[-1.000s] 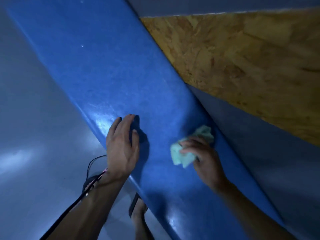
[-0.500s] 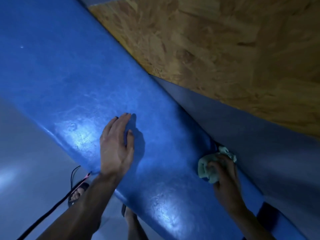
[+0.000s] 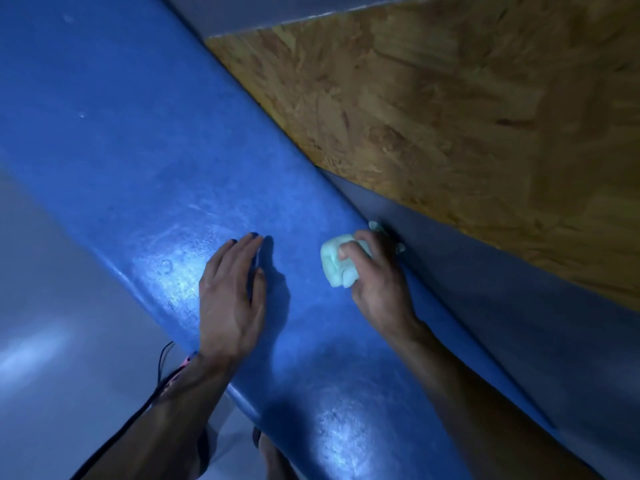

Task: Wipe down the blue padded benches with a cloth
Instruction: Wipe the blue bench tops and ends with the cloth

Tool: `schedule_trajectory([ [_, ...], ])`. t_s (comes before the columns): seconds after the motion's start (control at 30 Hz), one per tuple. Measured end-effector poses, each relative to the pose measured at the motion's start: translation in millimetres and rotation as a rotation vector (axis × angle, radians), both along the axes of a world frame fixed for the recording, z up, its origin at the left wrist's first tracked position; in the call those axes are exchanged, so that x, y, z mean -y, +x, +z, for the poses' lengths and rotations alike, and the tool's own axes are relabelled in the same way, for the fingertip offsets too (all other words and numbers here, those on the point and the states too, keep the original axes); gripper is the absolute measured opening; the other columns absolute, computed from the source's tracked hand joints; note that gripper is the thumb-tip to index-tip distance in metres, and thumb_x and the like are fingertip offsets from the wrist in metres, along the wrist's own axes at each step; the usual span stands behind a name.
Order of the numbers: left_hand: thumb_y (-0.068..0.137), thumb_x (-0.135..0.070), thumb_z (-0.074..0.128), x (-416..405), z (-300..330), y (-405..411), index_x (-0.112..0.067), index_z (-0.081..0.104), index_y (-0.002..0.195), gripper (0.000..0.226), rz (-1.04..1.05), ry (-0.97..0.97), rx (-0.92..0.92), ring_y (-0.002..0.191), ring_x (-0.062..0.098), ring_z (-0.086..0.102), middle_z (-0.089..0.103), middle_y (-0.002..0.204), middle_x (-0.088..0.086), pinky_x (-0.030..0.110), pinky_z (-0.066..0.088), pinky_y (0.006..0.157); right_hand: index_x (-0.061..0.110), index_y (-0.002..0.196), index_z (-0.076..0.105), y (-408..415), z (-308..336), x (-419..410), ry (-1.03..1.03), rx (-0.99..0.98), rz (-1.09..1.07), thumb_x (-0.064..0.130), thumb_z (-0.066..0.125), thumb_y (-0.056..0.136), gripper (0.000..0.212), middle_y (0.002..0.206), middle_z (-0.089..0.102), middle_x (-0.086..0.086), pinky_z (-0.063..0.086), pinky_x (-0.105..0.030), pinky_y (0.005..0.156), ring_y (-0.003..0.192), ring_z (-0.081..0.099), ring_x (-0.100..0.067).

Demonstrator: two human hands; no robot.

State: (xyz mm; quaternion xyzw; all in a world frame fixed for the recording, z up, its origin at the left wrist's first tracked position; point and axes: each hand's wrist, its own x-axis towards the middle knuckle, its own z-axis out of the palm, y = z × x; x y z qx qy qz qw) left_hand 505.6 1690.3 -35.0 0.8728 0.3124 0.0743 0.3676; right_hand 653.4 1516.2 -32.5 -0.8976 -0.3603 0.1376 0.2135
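Head: left hand point(image 3: 231, 303) flat on bench point(image 3: 138, 161)

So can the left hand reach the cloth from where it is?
Probably yes. The left hand lies flat on the bench, beside the cloth gripped by the right hand, with only bare padding between.

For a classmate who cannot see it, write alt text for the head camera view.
A person's right hand grips a bunched pale cloth on a blue padded bench, near its edge against a grey wall. The left hand rests flat on the bench; a chipboard panel is above.
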Motion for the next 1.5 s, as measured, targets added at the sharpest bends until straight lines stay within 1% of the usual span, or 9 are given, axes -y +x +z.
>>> schedule_trajectory([
  [0.17, 0.097, -0.019, 0.043, -18.9, 7.2, -6.8, -0.011, 0.054, 0.139, 0.044, -0.016, 0.065, 0.002, 0.137, 0.025, 0.044, 0.054, 0.144, 0.003, 0.035, 0.027, 0.119, 0.013, 0.124, 0.063, -6.0, 4.5, 58.2, -0.024, -0.059, 0.075, -0.001, 0.039, 0.091, 0.043, 0.147, 0.044, -0.005, 0.039, -0.043, 0.109, 0.139, 0.041, -0.023],
  [0.3, 0.096, -0.016, 0.046, -42.4, 13.0, -10.3, -0.009, 0.055, 0.138, 0.043, 0.025, 0.084, 0.010, 0.136, 0.023, 0.043, 0.055, 0.143, 0.004, 0.027, 0.022, 0.119, 0.009, 0.113, 0.068, -2.8, 2.9, 39.7, 0.034, -0.038, 0.031, -0.002, 0.033, 0.079, 0.051, 0.132, 0.056, -0.005, 0.047, -0.044, 0.098, 0.126, 0.054, -0.023],
  [0.53, 0.097, -0.015, 0.046, -94.6, 9.5, -21.5, -0.009, 0.055, 0.138, 0.043, 0.073, 0.091, 0.048, 0.135, 0.025, 0.044, 0.054, 0.143, 0.005, 0.039, 0.028, 0.118, 0.005, 0.086, 0.068, 39.1, -14.0, -114.3, 0.216, -0.066, 0.255, -0.014, 0.049, 0.068, 0.032, 0.099, 0.064, -0.011, 0.049, -0.044, 0.086, 0.095, 0.062, -0.030],
  [0.7, 0.096, -0.016, 0.045, -124.0, 2.2, -37.4, -0.008, 0.055, 0.139, 0.044, 0.086, 0.073, 0.033, 0.135, 0.027, 0.045, 0.055, 0.143, 0.007, 0.040, 0.030, 0.117, 0.005, 0.089, 0.070, 67.1, -9.4, -183.5, 0.188, -0.021, 0.248, -0.008, 0.048, 0.069, 0.033, 0.104, 0.065, -0.011, 0.049, -0.042, 0.090, 0.101, 0.062, -0.026],
  [0.83, 0.097, -0.016, 0.044, -137.7, 3.3, -45.9, -0.010, 0.054, 0.140, 0.044, 0.088, 0.026, 0.042, 0.138, 0.026, 0.043, 0.054, 0.145, 0.004, 0.042, 0.030, 0.117, 0.016, 0.115, 0.071, 36.5, 3.0, -111.3, 0.045, -0.075, 0.122, -0.020, 0.050, 0.076, 0.056, 0.135, 0.055, -0.005, 0.041, -0.031, 0.110, 0.129, 0.051, -0.019],
  [1.0, 0.098, -0.018, 0.042, -158.5, 0.2, -52.8, -0.014, 0.053, 0.141, 0.045, 0.113, -0.014, 0.028, 0.141, 0.023, 0.039, 0.051, 0.147, 0.000, 0.036, 0.025, 0.119, 0.015, 0.102, 0.073, 21.2, 9.3, -109.0, -0.035, -0.054, 0.046, -0.021, 0.052, 0.070, 0.053, 0.122, 0.058, 0.001, 0.036, -0.008, 0.099, 0.117, 0.052, -0.010],
  [1.2, 0.098, -0.020, 0.041, -181.2, -8.7, -64.4, -0.016, 0.053, 0.141, 0.045, 0.125, -0.027, 0.007, 0.141, 0.024, 0.038, 0.050, 0.149, -0.001, 0.043, 0.028, 0.117, 0.008, 0.099, 0.070, 64.3, -19.4, -236.2, 0.029, 0.055, 0.094, -0.014, 0.053, 0.066, 0.043, 0.113, 0.060, -0.009, 0.048, -0.037, 0.091, 0.104, 0.058, -0.027],
  [1.37, 0.098, -0.020, 0.040, -194.1, -6.6, -74.0, -0.016, 0.054, 0.140, 0.044, 0.134, -0.029, 0.022, 0.141, 0.023, 0.039, 0.050, 0.148, -0.001, 0.044, 0.030, 0.117, 0.012, 0.108, 0.069, 43.8, -12.9, -222.1, 0.076, 0.048, 0.042, -0.018, 0.051, 0.071, 0.051, 0.113, 0.056, -0.003, 0.046, -0.036, 0.100, 0.111, 0.056, -0.021],
  [1.5, 0.098, -0.020, 0.039, -206.4, -5.0, -79.3, -0.016, 0.054, 0.140, 0.044, 0.177, -0.043, 0.040, 0.140, 0.022, 0.040, 0.051, 0.147, -0.001, 0.046, 0.032, 0.115, 0.016, 0.107, 0.068, -6.5, -0.5, -177.4, -0.024, 0.012, 0.053, -0.020, 0.053, 0.067, 0.055, 0.113, 0.055, 0.000, 0.046, -0.030, 0.094, 0.112, 0.055, -0.021],
])
